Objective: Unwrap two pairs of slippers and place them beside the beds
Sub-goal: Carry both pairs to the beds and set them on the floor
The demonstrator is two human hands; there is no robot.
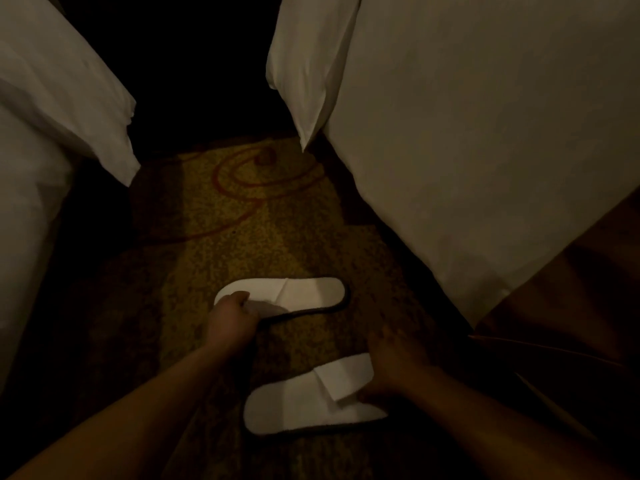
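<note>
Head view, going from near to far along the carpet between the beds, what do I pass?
Nearer white slipper → farther white slipper → red carpet swirl.

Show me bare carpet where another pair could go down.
Free: the carpet beyond the far slipper, between the left bed and right bed. Crowded: the strip between far slipper and near slipper, where left hand and right hand work.

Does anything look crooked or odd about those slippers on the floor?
A little. The far slipper and near slipper lie apart at different angles, not yet a neat pair, and the near one's strap is creased. The left hand grips the far one; the right hand touches the near one.
</note>
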